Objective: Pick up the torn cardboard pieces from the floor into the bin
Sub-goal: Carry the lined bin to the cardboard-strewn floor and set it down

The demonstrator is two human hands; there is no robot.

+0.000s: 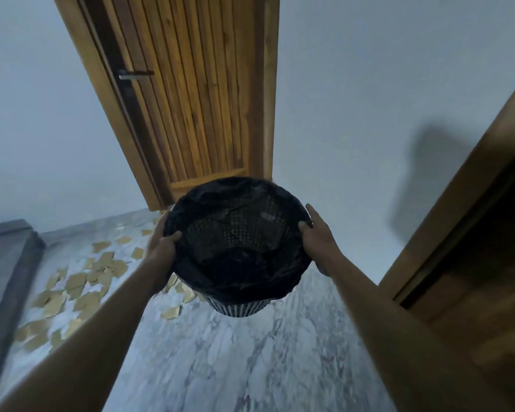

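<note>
— Bin point(238, 242) first: where do you have it?

— I see it at the centre of the frame, held up off the floor point(250, 361) between both hands. It's a mesh basket lined with a black bag, tilted so its mouth faces me.

— And each grip?

— Left hand point(162, 242) is clenched on the left side of the rim, thumb hooked over the top edge, fingers round the outside. Right hand point(317, 236) grasps the right side of the rim, thumb on the edge, fingers stretched along the outer wall. Both arms reach in from the bottom corners of the frame.

— The cardboard pieces point(81, 281)?

— Scattered on the marble floor in the lower left of the frame, a loose spread of tan scraps running from near the door point(191, 84) down toward the left edge. A few lie just below the bin. None is in either hand, and I can make out nothing inside the bin except dark bag.

— Anything else around?

— Wooden door at upper centre, pale wall point(354, 114) either side, a grey step point(3, 263) at the left edge, and dark wooden furniture point(473, 263) along the right edge.
</note>
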